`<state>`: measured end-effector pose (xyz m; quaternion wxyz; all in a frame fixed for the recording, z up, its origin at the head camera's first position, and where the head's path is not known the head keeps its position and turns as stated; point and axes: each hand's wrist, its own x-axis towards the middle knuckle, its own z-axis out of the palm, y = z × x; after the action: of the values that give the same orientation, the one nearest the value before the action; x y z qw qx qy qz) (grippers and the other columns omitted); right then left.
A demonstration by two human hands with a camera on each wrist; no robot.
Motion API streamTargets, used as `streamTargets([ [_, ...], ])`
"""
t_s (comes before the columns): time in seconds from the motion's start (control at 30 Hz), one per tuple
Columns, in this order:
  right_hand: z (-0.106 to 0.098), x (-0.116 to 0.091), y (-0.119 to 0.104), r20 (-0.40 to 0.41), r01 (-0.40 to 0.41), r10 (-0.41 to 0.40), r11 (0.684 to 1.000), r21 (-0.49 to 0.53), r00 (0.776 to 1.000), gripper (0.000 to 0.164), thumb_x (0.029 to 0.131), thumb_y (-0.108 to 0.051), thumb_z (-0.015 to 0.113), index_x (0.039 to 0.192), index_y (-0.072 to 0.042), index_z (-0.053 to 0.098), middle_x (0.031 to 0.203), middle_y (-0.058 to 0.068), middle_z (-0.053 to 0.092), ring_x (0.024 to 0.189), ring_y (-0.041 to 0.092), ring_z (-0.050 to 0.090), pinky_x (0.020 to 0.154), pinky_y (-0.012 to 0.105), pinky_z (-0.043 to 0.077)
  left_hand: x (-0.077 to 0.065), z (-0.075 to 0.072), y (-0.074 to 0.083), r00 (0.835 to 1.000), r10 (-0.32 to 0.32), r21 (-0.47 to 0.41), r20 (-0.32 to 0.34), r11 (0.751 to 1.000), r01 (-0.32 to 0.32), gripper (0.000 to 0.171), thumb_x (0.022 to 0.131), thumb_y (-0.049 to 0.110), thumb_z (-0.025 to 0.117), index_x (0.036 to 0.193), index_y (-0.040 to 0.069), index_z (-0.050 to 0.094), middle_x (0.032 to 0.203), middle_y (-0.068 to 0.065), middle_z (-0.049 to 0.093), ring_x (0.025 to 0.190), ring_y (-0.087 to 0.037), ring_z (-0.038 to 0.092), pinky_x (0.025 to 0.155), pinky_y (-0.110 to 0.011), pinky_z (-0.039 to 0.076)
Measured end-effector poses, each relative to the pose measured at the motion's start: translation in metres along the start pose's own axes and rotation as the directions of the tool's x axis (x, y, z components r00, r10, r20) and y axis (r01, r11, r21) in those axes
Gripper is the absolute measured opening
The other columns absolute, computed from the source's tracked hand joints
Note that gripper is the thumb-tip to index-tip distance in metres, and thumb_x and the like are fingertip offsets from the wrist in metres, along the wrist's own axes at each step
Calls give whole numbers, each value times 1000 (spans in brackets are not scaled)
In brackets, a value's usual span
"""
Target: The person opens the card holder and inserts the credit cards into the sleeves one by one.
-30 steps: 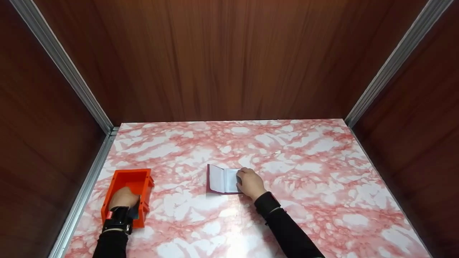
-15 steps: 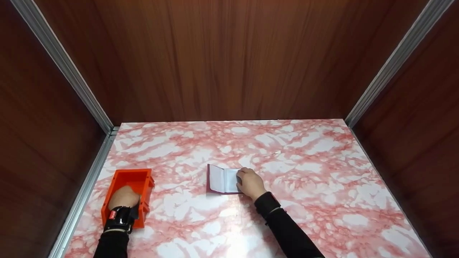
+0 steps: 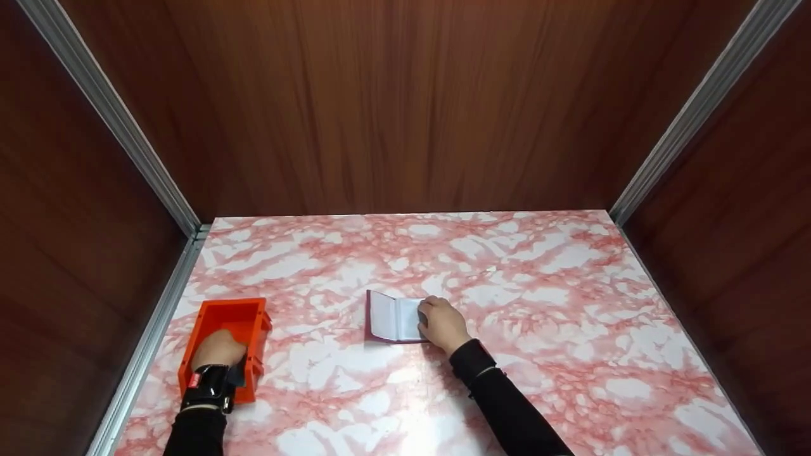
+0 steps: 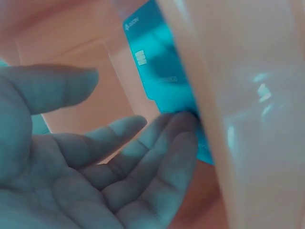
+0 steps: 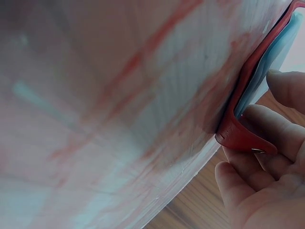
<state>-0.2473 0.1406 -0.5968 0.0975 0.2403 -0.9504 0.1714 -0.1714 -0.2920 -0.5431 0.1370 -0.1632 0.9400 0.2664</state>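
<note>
Blue card (image 4: 155, 57) is propped against the orange bin (image 3: 260, 323)'s wall, roughly 9 o'clock of the wallet (image 3: 383, 316). It's touched by the left hand (image 3: 218, 350), thumb spread; wallet's 3 o'clock side is pinched by the right hand (image 3: 445, 323). Card's probably light, stiff, slippery; best gripped by edges.

The head camera looks forward and down over the surface (image 3: 538, 278); close up, the left wrist view shares its orange bin (image 3: 231, 310), the right its red-covered booklet (image 3: 383, 316).
</note>
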Motion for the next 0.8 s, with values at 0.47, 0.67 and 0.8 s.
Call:
streamTargets([
  [0.47,0,1,0,5,-16,16,1000,3,1000,24,80,-13,79,100,-3,71,110,13,64,101,33,61,81,43,53,3,1,-3,1000,-12,-22,25,1000,13,35,86,23,60,89,-12,61,81,-17,58,78,-33,57,77,-44,48],
  [0.67,1,0,0,-1,-11,11,1000,1,1000,24,80,-13,79,101,-3,71,109,13,64,101,33,61,82,43,53,3,2,-5,1000,4,-29,1,1000,-4,29,87,22,59,78,-5,61,73,-13,54,71,-30,56,68,-38,46],
  [0.8,2,0,1,-2,-9,9,1000,5,1000,24,80,-12,78,101,-3,71,110,14,64,101,33,61,82,44,53,3,2,-6,1000,4,-22,-10,1000,-5,29,87,20,58,79,-7,62,74,-15,56,71,-31,56,68,-39,47],
])
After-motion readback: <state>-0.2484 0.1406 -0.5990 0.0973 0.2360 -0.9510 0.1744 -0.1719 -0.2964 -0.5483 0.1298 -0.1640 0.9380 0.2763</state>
